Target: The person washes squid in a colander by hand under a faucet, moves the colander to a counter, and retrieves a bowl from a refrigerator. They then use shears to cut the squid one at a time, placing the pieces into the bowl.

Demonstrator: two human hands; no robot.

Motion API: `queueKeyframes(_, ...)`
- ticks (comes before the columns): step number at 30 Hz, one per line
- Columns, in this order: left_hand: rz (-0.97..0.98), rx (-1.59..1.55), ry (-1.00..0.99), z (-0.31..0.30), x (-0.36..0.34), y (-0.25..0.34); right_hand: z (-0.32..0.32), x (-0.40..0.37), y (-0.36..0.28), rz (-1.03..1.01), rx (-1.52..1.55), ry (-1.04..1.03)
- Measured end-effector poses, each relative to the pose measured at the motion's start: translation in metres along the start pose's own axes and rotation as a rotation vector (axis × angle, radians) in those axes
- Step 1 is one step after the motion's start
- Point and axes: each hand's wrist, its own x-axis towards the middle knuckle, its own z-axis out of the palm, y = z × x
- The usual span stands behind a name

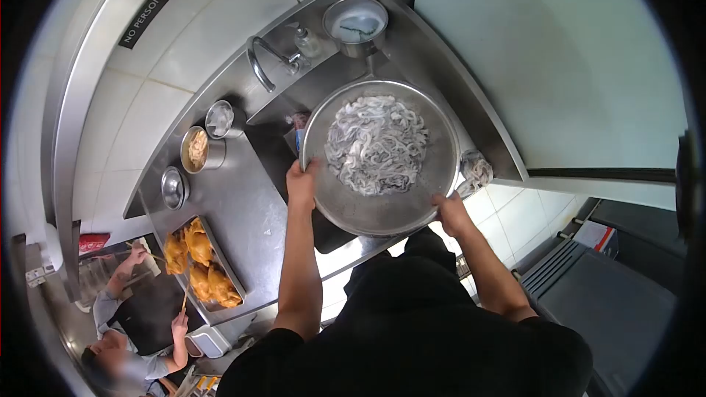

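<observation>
Over the sink (283, 114) I hold a wide round metal bowl (334, 209) by its rim. My left hand (301, 185) is closed on the left edge, and my right hand (450, 213) grips the lower right edge. A heap of wet, pale grey-white strips (377, 145) lies in the bowl, their kind unclear. Part of a package (300, 123) in the sink shows beside the bowl's left side; the rest is hidden beneath it. The curved faucet (261, 66) stands behind, to the upper left.
A metal pot (357, 45) of cloudy liquid and a soap bottle (307, 43) stand behind the sink. To the left are metal containers (213, 154), a lid (174, 188) and a tray (229, 268) of whole yellow chickens. A co-worker (129, 353) handles sticks at far left.
</observation>
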Motion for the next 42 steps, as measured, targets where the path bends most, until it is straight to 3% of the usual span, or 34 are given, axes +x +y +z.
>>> queueKeyframes(1,-0.005,-0.011,0.019,-0.001,-0.008,0.003,0.003,-0.017,-0.008,-0.001,0.056,-0.063)
queueKeyframes(4,0.038,0.058,0.011,0.009,0.011,-0.004,0.006,-0.04,-0.039,0.028,0.052,-0.004)
queueKeyframes(6,-0.036,0.13,0.033,0.013,0.029,0.001,0.011,-0.037,-0.053,0.013,0.026,0.036)
queueKeyframes(9,0.023,0.011,0.077,0.011,0.042,0.005,0.028,-0.028,-0.068,-0.066,-0.009,0.049)
queueKeyframes(13,0.056,-0.066,0.111,-0.012,0.021,0.017,0.059,-0.033,-0.069,-0.053,-0.102,-0.03)
queueKeyframes(17,0.089,-0.066,0.176,-0.025,-0.018,-0.002,0.036,-0.005,-0.007,-0.08,0.0,0.04)
queueKeyframes(18,0.087,-0.064,0.17,-0.027,-0.022,-0.01,0.039,-0.028,-0.024,0.016,-0.043,-0.031)
queueKeyframes(22,0.06,-0.015,0.165,-0.02,-0.017,-0.029,0.015,-0.02,-0.014,0.083,-0.108,0.046)
queueKeyframes(29,0.099,-0.025,0.199,-0.019,0.006,0.02,0.059,-0.011,-0.06,-0.077,-0.094,-0.027)
queueKeyframes(32,0.116,-0.054,0.175,-0.044,0.009,0.01,0.075,-0.007,-0.055,-0.007,-0.147,-0.022)
queueKeyframes(36,0.082,-0.034,0.234,-0.046,-0.019,-0.011,0.057,-0.007,-0.026,0.007,-0.204,-0.051)
queueKeyframes(39,0.073,-0.145,0.2,-0.032,-0.02,-0.043,0.036,-0.017,-0.026,0.0,-0.139,0.03)
queueKeyframes(42,0.09,-0.023,0.15,-0.012,-0.013,-0.034,0.019,-0.019,-0.05,-0.011,-0.159,0.04)
